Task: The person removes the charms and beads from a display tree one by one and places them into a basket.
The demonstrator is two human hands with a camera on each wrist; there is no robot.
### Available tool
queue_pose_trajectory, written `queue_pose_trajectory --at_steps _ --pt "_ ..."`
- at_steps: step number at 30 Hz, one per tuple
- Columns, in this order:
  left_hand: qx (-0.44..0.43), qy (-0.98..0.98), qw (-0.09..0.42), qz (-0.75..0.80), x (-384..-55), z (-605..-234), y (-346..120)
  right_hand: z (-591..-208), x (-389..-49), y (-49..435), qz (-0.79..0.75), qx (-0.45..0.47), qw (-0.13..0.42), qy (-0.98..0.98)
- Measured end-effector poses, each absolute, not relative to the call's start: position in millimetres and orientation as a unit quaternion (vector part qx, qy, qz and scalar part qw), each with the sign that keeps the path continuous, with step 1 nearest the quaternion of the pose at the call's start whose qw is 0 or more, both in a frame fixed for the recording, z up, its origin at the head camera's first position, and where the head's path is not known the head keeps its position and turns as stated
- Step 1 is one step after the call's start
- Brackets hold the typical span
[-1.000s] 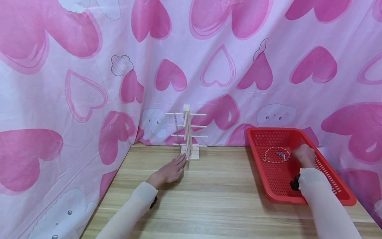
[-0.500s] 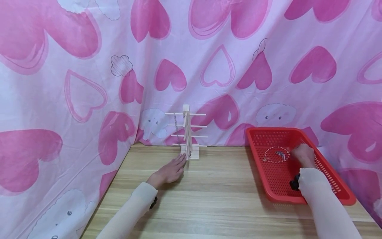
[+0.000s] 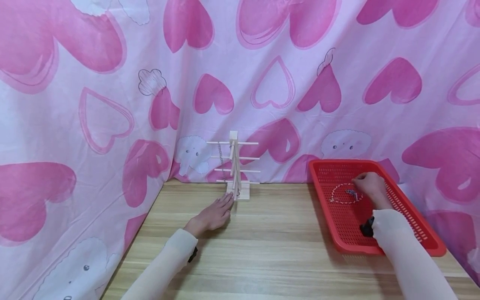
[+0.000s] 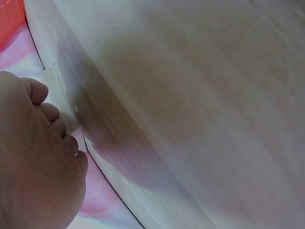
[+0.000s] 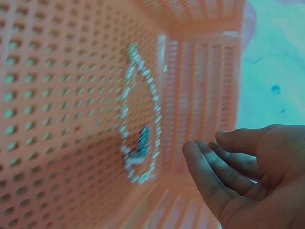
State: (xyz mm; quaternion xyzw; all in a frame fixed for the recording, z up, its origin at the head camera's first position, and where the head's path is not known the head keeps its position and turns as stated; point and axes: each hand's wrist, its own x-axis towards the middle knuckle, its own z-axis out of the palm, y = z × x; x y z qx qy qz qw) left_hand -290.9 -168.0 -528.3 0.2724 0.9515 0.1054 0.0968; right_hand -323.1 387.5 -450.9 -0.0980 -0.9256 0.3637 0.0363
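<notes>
My left hand point(image 3: 213, 214) lies with its fingers extended, fingertips at the base of a pale wooden peg rack point(image 3: 237, 166). A silver chain necklace point(image 3: 220, 153) hangs on the rack's left pegs. Over the red plastic basket point(image 3: 339, 246) is my right hand point(image 3: 372, 188). Its fingers are loosely bent, and the right wrist view shows a gap between thumb and fingertips with nothing in it. Below, on the basket floor, a necklace of pale beads point(image 5: 157, 112) forms a loop around a small dark-and-silver heap point(image 5: 141, 144), apparently a bunched chain.
A wood-grain table point(image 3: 270, 241) spreads between rack and basket. Pink heart-print cloth point(image 3: 270, 75) closes off the back and both sides. Raised slotted walls point(image 5: 200, 90) surround the basket floor.
My right hand has risen slightly and shifted left inside the basket, to above the beaded loop, its fist loosening. My left hand stays at the rack's base.
</notes>
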Motion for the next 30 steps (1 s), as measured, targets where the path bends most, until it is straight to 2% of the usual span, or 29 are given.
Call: queue_pose_trajectory --at_steps 6,14,30 --pt "0.276 0.952 0.094 0.094 -290.4 -527.7 -168.3 -434.8 -329.8 363.1 0.327 -0.055 0.063 -0.941" --pt "0.293 0.949 0.078 0.09 -290.2 -529.7 -169.1 -413.8 -332.4 321.7 0.336 -0.016 0.084 -0.938" --pt "0.29 0.949 0.081 0.09 -288.4 -528.4 -168.6 -381.8 -332.1 229.0 0.361 0.076 0.129 -0.921"
